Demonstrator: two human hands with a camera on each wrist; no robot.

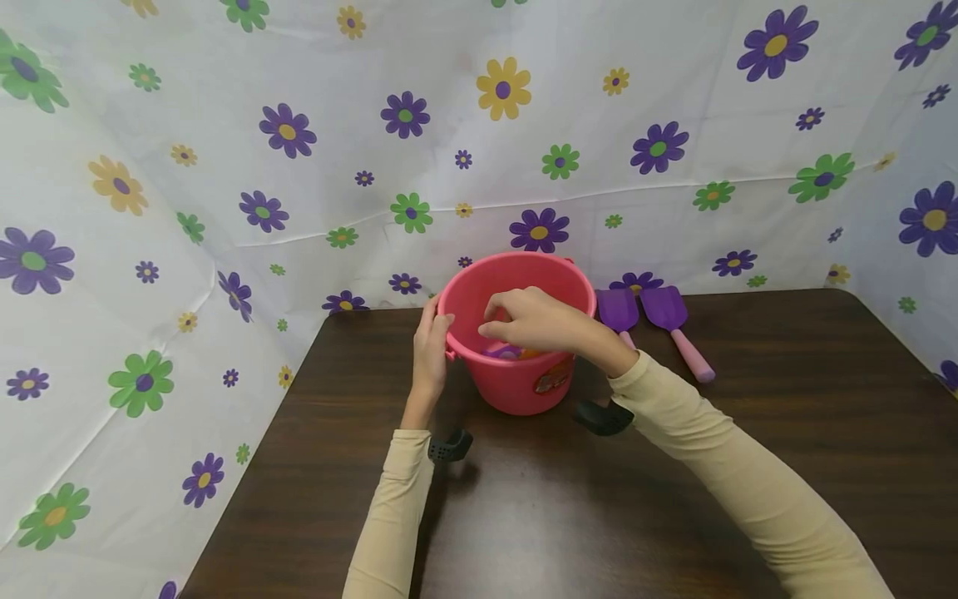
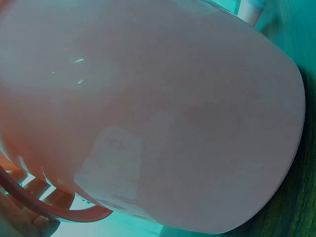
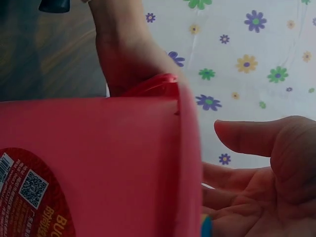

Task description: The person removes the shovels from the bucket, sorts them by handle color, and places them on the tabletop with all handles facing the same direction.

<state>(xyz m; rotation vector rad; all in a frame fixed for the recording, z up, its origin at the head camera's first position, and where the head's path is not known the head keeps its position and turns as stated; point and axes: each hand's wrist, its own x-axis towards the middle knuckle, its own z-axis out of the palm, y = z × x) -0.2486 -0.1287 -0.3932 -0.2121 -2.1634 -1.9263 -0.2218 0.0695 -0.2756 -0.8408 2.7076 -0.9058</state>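
A pink plastic bucket (image 1: 516,387) stands upright on the table, with a round red label (image 3: 34,197) on its side. My left hand (image 1: 430,349) grips the bucket's left rim, its thumb over the edge. In the left wrist view, the bucket's wall (image 2: 173,108) fills most of the picture, and fingers show behind the curved handle (image 2: 79,215). Over the bucket's mouth hovers my right hand (image 1: 535,320), thumb and fingers apart and bent, with nothing seen between them. Beneath it, purple and orange items (image 1: 505,353) lie inside the bucket, mostly hidden.
Two toy shovels with purple blades and pink handles lie right of the bucket; the farther-right shovel (image 1: 666,308) is fully visible, the other shovel (image 1: 618,309) partly covered. A flower-patterned sheet (image 1: 449,66) hangs behind the dark wooden table (image 1: 516,516).
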